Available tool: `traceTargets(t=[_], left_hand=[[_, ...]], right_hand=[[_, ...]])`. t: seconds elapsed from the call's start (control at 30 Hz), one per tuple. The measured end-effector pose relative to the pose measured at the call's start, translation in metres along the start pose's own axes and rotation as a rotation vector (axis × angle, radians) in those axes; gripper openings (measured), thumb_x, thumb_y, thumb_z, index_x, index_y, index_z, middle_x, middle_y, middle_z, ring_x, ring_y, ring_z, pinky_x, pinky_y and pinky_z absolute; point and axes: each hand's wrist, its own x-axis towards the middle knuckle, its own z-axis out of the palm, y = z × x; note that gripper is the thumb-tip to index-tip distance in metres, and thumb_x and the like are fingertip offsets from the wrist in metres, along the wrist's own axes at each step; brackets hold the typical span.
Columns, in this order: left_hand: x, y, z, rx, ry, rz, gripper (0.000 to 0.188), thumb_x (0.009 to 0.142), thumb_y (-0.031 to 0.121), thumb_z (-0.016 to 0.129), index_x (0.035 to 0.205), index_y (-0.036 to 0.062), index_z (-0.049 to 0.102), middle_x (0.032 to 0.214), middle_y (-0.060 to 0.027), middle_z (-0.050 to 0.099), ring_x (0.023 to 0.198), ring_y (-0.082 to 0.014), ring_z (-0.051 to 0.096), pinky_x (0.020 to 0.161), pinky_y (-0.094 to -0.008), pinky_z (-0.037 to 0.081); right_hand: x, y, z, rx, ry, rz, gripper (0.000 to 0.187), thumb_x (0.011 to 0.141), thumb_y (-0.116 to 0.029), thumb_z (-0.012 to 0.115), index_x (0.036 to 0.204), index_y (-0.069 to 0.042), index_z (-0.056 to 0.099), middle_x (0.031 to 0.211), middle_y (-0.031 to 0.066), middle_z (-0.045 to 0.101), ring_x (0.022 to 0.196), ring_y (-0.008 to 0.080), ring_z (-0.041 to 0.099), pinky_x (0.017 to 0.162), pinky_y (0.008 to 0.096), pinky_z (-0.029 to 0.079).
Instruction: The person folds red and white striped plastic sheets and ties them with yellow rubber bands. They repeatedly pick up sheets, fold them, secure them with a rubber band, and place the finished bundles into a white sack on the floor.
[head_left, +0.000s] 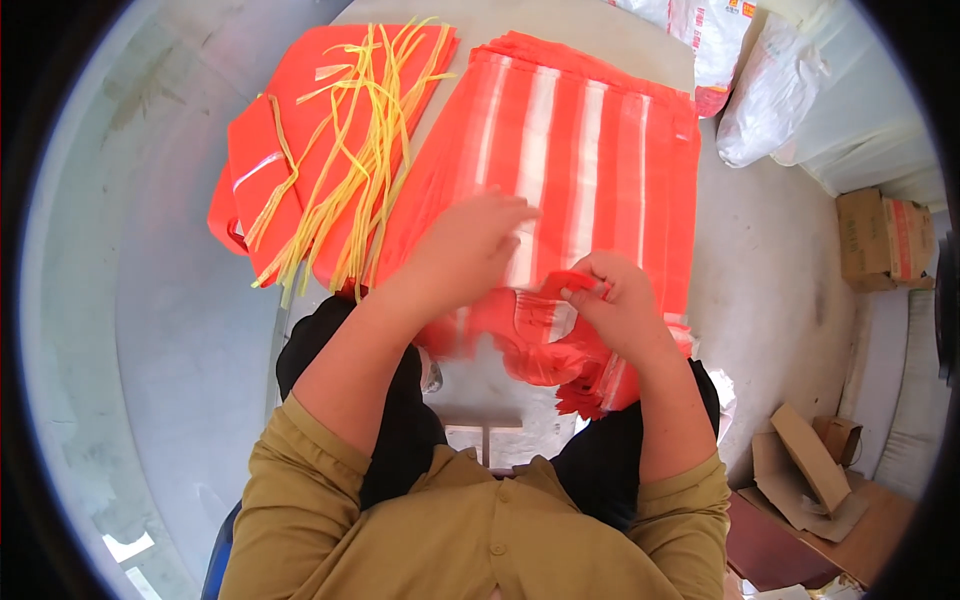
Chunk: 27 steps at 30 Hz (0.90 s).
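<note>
A stack of thin red plastic bags with white stripes [562, 170] spreads over the table in front of me. Its near edge hangs crumpled over my lap. My right hand [622, 305] pinches a red, loose edge of the top bag between thumb and fingers. My left hand [472, 248] hovers over the striped plastic with its fingers stretched to the right and slightly blurred; nothing shows in it. To the left, a bundle of long yellow strips [372, 150] lies across folded red plastic [265, 165].
White woven sacks [775, 90] stand at the far right. A cardboard box [885, 240] sits by the right wall. Opened cardboard [805, 470] lies on a brown surface [880, 530] at the lower right. The grey table [385, 12] shows around the plastic.
</note>
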Motion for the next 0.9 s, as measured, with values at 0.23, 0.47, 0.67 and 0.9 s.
traceTargets(t=[0.23,0.47,0.67,0.9], left_hand=[[-0.006,-0.021,-0.015,-0.412,0.415,-0.23,0.04,0.11,0.028,0.052,0.14,0.002,0.059,0.141,-0.0144,0.059,0.138,-0.0256,0.052,0.116,-0.0367,0.038],[-0.03,-0.016,-0.028,-0.673,0.369,-0.495,0.047,0.113,0.037,0.044,0.15,0.0087,0.051,0.15,-0.0048,0.049,0.137,-0.0165,0.042,0.114,-0.0379,0.035],[-0.048,-0.024,-0.03,-0.87,0.279,-0.556,0.053,0.112,0.035,0.048,0.157,0.0087,0.038,0.149,-0.007,0.044,0.127,-0.0189,0.048,0.111,-0.0374,0.039],[-0.055,-0.016,-0.024,-1.05,0.209,-0.58,0.058,0.113,0.033,0.048,0.161,0.0086,0.028,0.15,-0.011,0.045,0.117,-0.0203,0.057,0.104,-0.038,0.047]], right_hand=[[0.007,-0.007,-0.006,0.382,0.003,0.206,0.025,0.092,-0.014,0.076,0.112,0.001,0.069,0.073,-0.0016,0.048,0.069,0.009,0.046,0.062,0.0299,0.042],[0.008,-0.008,-0.007,0.499,0.006,0.223,0.022,0.095,-0.014,0.073,0.113,-0.003,0.071,0.068,-0.0056,0.045,0.064,0.0048,0.041,0.058,0.027,0.037],[0.009,0.002,-0.004,0.579,0.023,0.228,0.021,0.096,-0.012,0.072,0.114,-0.002,0.071,0.072,-0.0058,0.056,0.068,0.0029,0.049,0.062,0.0247,0.041],[0.007,-0.012,-0.004,0.75,0.074,0.253,0.022,0.097,-0.009,0.07,0.118,-0.002,0.071,0.08,-0.0059,0.064,0.073,0.0032,0.056,0.07,0.0229,0.046]])
